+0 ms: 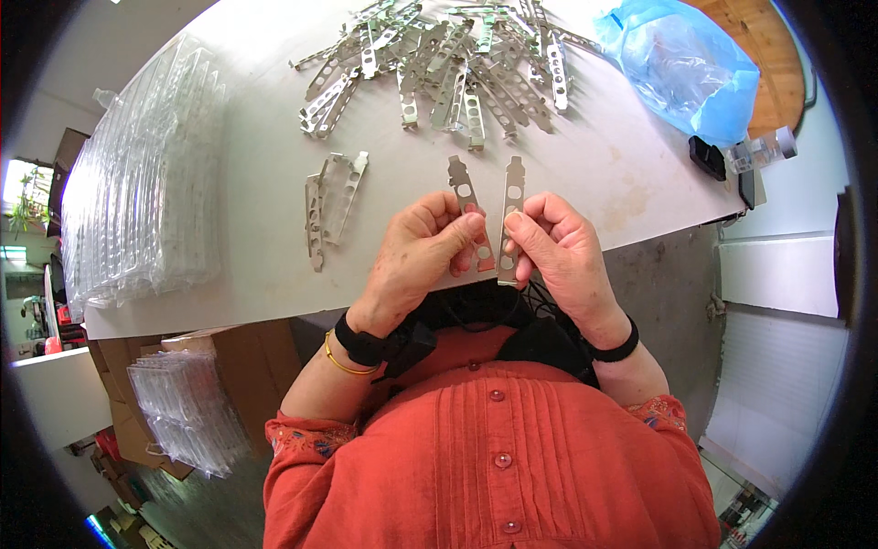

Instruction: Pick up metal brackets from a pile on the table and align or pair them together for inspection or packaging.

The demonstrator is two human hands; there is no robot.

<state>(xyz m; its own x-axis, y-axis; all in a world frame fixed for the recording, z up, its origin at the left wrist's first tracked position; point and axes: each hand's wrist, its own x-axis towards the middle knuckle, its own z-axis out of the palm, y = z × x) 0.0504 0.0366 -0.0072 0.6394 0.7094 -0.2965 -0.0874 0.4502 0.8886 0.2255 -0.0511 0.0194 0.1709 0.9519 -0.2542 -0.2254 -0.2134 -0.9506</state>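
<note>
Near the table's front edge, my left hand (416, 247) pinches a flat metal bracket (464, 190) with round holes, its tabbed end pointing away from me. A second metal bracket (514, 179) of the same kind stands almost parallel, gripped between the thumb and fingers of my right hand (560, 252). A narrow gap separates the two brackets. To the left of my hands, a few loose brackets (315, 220) lie on the white table (265, 247). Farther back is a large heap of similar brackets (448, 69).
Clear plastic trays (151, 183) are stacked high at the table's left. A blue plastic bag (681, 73) sits at the back right, beside a black object (706, 157) and a clear bottle (764, 149). Below the table at left, more clear trays (187, 403) rest by a cardboard box (256, 375).
</note>
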